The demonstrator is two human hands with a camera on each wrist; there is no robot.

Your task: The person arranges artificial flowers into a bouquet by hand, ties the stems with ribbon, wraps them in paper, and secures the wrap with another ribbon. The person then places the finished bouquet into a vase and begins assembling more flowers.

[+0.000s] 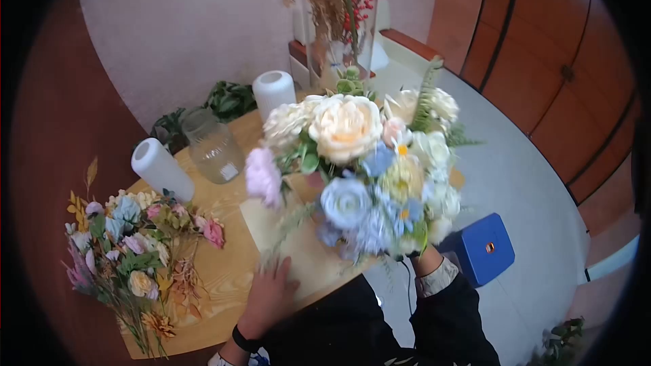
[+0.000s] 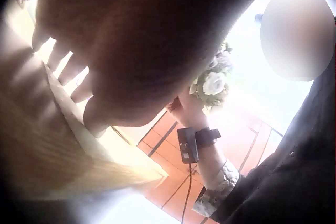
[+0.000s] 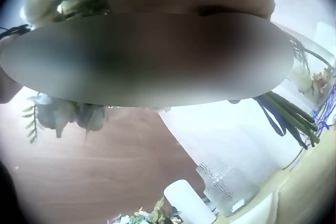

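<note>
A large bouquet (image 1: 369, 176) of cream, blue and lilac artificial flowers is held up over the table's front edge. My right hand (image 1: 426, 261), mostly hidden beneath the blooms, grips it by the stems (image 3: 294, 121), which stick out past the hand in the right wrist view. From the left wrist view, the right hand (image 2: 190, 112) shows just below the white flowers (image 2: 214, 84). My left hand (image 1: 271, 291) rests with straight, slightly spread fingers on a pale sheet of paper (image 1: 261, 220) at the front of the table, holding nothing.
Loose artificial flowers (image 1: 139, 244) lie in a pile on the table's left. Two white vases (image 1: 163, 171) and a ribbed glass jar (image 1: 211, 149) stand behind. A tall clear vase (image 1: 369, 34) holds dried stems and red berries. A blue box (image 1: 487, 251) is right of the table.
</note>
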